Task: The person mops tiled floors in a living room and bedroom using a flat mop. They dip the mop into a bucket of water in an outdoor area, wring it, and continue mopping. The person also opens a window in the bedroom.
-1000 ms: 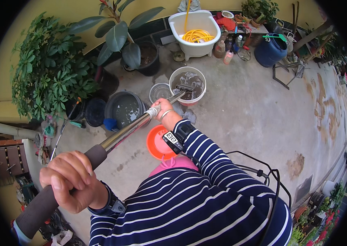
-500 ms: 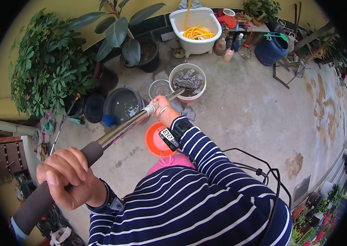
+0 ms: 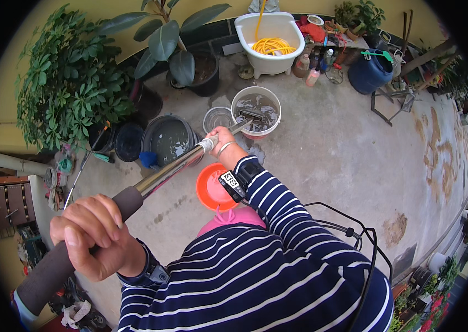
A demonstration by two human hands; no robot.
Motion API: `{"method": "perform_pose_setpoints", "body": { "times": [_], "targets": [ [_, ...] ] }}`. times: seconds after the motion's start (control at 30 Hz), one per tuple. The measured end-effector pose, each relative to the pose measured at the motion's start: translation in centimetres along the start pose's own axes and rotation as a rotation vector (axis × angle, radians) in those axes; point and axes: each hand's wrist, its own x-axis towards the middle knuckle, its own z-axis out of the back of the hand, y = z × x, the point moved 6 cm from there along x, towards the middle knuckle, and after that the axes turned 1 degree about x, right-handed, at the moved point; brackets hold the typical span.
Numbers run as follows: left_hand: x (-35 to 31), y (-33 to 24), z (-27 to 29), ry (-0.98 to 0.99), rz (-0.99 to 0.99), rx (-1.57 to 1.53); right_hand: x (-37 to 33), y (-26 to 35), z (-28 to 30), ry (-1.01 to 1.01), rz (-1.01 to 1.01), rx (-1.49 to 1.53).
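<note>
A long-handled mop (image 3: pixel 168 173) with a metal pole and dark foam grip runs diagonally across the view. My left hand (image 3: pixel 94 235) is closed round the foam grip at the lower left. Farther along, my right hand (image 3: pixel 225 145) grips the pole beside a band of white wrapping. The mop's dark bar-shaped head (image 3: pixel 251 114) sits at the surface of murky water in a white bucket (image 3: pixel 235 125); whatever is below the water is hidden. Left of that bucket lies a round clear lid or shallow dish (image 3: pixel 217 119).
A black tub of water (image 3: pixel 194 133) has a blue cloth (image 3: pixel 148 160) at its rim. An orange basin (image 3: pixel 206 195) sits near my body. Beyond the bucket stand a white bathtub-shaped tub (image 3: pixel 270 63) holding a yellow hose (image 3: pixel 272 45), several bottles (image 3: pixel 312 77) and a blue barrel (image 3: pixel 367 74).
The whole scene has shifted slightly right and down in the view. Both hands keep their hold on the mop, and its head stays in the white bucket with little visible movement.
</note>
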Motion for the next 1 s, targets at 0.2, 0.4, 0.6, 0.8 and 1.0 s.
{"method": "perform_pose_setpoints", "body": {
  "times": [0.2, 0.4, 0.6, 0.8, 1.0],
  "targets": [
    [0.0, -0.1, -0.4, 0.061, 0.002, -0.019, 0.8, 1.0, 0.8, 0.013, 0.023, 0.025],
    [-0.1, 0.1, 0.4, 0.050, 0.008, -0.017, 2.6, 1.5, 1.6, -0.053, -0.009, 0.064],
    [0.0, -0.2, 0.2, 0.045, 0.010, -0.001, 7.7, 5.9, 4.5, -0.033, 0.066, -0.078],
    [-0.7, 6.6, -0.6, 0.201, 0.109, 0.074, 16.3, 13.4, 9.1, -0.050, 0.040, -0.166],
    [-3.7, 18.1, -0.7, -0.001, 0.370, 0.142, 23.5, 19.0, 12.2, -0.162, 0.094, -0.351]
  ]
}}
